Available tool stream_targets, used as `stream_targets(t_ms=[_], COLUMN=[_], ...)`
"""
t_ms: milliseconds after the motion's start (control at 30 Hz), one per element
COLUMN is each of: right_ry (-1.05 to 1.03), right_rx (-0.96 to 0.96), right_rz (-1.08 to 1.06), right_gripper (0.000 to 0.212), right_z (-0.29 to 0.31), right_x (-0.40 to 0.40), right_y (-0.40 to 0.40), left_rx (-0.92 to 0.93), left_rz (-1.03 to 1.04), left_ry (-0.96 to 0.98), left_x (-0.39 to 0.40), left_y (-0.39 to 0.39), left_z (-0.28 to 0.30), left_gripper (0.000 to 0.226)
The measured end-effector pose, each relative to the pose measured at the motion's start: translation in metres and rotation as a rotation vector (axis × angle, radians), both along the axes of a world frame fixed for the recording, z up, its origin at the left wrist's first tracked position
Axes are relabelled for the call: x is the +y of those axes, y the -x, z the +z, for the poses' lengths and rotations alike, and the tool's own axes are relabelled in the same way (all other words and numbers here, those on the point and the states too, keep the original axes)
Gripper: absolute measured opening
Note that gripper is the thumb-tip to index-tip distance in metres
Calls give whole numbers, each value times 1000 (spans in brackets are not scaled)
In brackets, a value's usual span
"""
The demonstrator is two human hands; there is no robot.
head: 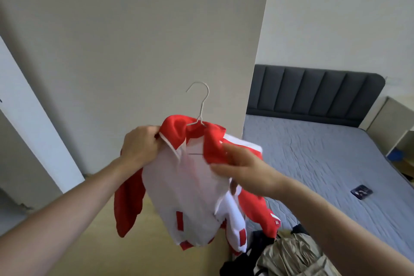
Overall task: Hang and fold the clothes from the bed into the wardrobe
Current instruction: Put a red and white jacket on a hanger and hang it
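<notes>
Fingers of the left hand pinch the collar of a red and white jacket that sits on a wire hanger. Right hand grips its other shoulder. Jacket is held in the air, beside the bed.

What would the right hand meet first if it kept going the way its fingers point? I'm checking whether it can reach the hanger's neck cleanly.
Probably the red collar of the jacket: the right hand points up-left, its fingers already at that fabric. The hanger lies beyond; depth is unclear.
</notes>
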State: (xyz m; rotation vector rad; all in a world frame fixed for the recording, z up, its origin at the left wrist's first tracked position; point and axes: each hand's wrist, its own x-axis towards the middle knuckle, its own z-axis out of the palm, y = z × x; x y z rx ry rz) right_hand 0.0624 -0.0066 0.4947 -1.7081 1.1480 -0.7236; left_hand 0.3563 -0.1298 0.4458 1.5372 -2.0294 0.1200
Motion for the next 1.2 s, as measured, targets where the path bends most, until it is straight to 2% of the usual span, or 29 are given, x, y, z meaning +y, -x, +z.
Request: stream_targets(t_ms=[67, 100, 167, 200, 267, 300, 400, 433, 533, 600, 700, 800, 867, 933, 1000, 1033, 1067, 1200], right_ry=[84, 194, 416, 498, 501, 439, 354, 360, 351, 340, 324, 229, 193, 177, 145, 129, 114, 84], right_rx=[260, 321, 365, 423, 545, 565, 486, 420, 251, 207, 164, 56, 20, -4, -52, -73, -90, -142], right_rz=[146, 77, -232, -344, -370, -330, -311, -334, -344, -321, -266, -286, -331, -353, -362, -367, -374, -382], right_gripper=[37, 39, 37, 41, 53, 50, 20, 17, 24, 31, 30, 31, 31, 33, 35, 34, 35, 39], right_z=[4, 6, 12, 12, 4, -4, -25, -29, -32, -32, -31, -33, -36, -40, -44, -46, -47, -48], right_x=[0, -5, -16, -21, -27, -30, -33, -34, -35, -34, -32, -33, -33, -31, -27, -25, -23, -18], right_y=[6, 14, 35, 44, 55, 55, 46, 44, 37, 28, 9, 7, 15, 27, 37, 41, 44, 46], left_rx=[83, 96, 100, 99, 97, 87, 39, 19, -25, -43, -97, -117, -119, 27, 214, 289, 349, 499], left_rz=[-25, -36, -65, -87, -112, -116, -119, -129, -187, -238, -325, -336, -284, -237, -217, -213, -199, -69], left_ry=[21, 40, 78, 91, 108, 115, 106, 96, 51, 34, 70, 7, 50, 173, 306, 285, 173, -626], left_x=[6, 9, 14, 16, 18, 18, 18, 19, 26, 31, 39, 42, 41, 47, 64, 73, 85, 114], left_y=[8, 10, 12, 14, 18, 21, 30, 33, 48, 64, 94, 104, 97, 83, 70, 64, 60, 67], left_z=[6, 9, 15, 17, 19, 21, 27, 30, 39, 45, 49, 47, 35, 16, -21, -47, -72, -165], left_gripper=[35, 30, 17, 20, 30, 35, 42, 39, 28, 31, 14, 4, 32, 49, 38, 29, 22, 20])
